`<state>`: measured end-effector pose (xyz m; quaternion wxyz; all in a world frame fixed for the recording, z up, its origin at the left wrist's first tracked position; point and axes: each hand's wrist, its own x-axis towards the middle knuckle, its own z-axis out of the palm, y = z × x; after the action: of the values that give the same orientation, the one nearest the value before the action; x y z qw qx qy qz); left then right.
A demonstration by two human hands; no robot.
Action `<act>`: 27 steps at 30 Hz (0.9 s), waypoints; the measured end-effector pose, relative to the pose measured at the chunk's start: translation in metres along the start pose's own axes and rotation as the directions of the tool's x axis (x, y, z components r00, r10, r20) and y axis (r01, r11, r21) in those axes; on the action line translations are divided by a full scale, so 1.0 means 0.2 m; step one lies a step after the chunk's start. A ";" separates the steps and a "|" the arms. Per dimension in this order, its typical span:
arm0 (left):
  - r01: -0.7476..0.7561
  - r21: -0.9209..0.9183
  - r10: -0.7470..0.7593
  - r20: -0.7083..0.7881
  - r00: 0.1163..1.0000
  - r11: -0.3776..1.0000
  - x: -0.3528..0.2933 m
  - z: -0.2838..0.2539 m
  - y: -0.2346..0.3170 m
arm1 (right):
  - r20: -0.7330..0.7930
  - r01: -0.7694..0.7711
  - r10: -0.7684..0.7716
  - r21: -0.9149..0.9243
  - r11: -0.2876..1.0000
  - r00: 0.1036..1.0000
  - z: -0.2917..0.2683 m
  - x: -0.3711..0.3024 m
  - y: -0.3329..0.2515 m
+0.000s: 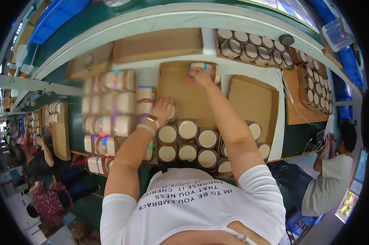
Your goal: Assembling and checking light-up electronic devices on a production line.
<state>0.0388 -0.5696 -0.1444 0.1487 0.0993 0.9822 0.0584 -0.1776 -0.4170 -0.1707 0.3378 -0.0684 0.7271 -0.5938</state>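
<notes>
My right hand [201,76] reaches to the far right corner of an open cardboard tray [172,81]. Its fingers are curled on a jar [198,66] there that lies on its side, with a shiny label. My left hand [163,109] is at the tray's left edge, fingers stretched out and slightly apart. Beside its thumb side, a jar [172,114] with a pale lid is partly covered by the hand. Several upright jars [187,130] with cream round lids fill the near end of the tray. Left of it, jars [146,94] lie on their sides.
Stacked rows of jars [110,125] stand at the left, blurred in part. Another cardboard tray [254,96] with a few jars lies to the right. Filled trays [256,52] stand at the back right. A white cable [288,87] crosses a wooden board. A person [331,175] sits at the right.
</notes>
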 end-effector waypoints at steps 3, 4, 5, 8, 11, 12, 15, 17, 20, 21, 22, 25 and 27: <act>0.038 -0.155 -0.034 0.026 0.999 0.987 0.05 -0.05 -0.05 | 0.110 0.134 -0.127 -0.065 0.989 0.986 0.04 -0.11 -0.08; 0.060 -0.266 -0.042 0.074 0.996 0.962 0.08 -0.07 -0.05 | 0.105 0.135 -0.128 -0.065 0.989 0.986 0.02 -0.12 -0.07; 0.018 -0.357 -0.034 -0.039 0.999 0.934 0.10 -0.08 -0.04 | 0.048 0.191 -0.186 -0.138 0.972 0.981 0.01 -0.13 -0.07; 0.114 -0.592 -0.249 -0.152 0.956 0.798 0.11 -0.14 0.02 | -0.103 0.256 -0.346 -0.487 0.835 0.932 0.10 -0.15 0.00; 0.084 -0.633 -0.268 -0.202 0.942 0.770 0.04 -0.21 0.18 | -0.086 0.194 -0.400 -0.770 0.608 0.913 0.20 -0.04 0.19; 0.086 -0.656 -0.268 -0.182 0.946 0.750 0.00 -0.20 0.22 | 0.005 0.194 -0.327 -0.812 0.550 0.945 0.21 0.02 0.27; -0.039 -0.665 -0.190 -0.268 0.944 0.746 -0.18 -0.13 0.26 | -0.110 0.201 -0.413 -0.743 0.639 0.904 0.26 0.06 0.30; -0.018 -0.692 -0.245 -0.280 0.928 0.722 -0.32 -0.17 0.29 | -0.218 0.188 -0.399 -0.623 0.759 0.891 0.28 0.01 0.22; -0.108 -0.947 -0.417 -0.233 0.879 0.301 -0.44 -0.19 0.23 | -0.262 0.034 -0.274 -0.662 0.749 0.925 0.24 -0.15 0.02; -0.138 -0.958 -0.457 -0.243 0.855 0.251 -0.46 -0.20 0.19 | -0.204 0.119 -0.256 -0.513 0.850 0.945 0.20 -0.21 -0.03; -0.169 -0.979 -0.439 -0.204 0.875 0.118 -0.46 -0.24 0.16 | -0.144 0.186 -0.246 -0.340 0.922 0.959 0.18 -0.28 -0.07; -0.307 -0.943 -0.553 -0.327 0.766 0.131 -0.53 -0.37 0.10 | 0.107 0.221 -0.204 -0.188 0.957 0.973 0.33 -0.70 -0.43; -0.458 -0.880 -0.371 -0.469 0.802 0.124 -0.53 -0.43 0.09 | 0.227 0.356 -0.317 -0.159 0.921 0.921 0.37 -1.00 -0.62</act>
<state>0.1149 -0.5828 -0.0312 -0.1428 -0.0177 0.6737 0.7249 -0.0197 -0.4126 0.0190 0.2920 -0.2841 0.7226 -0.5584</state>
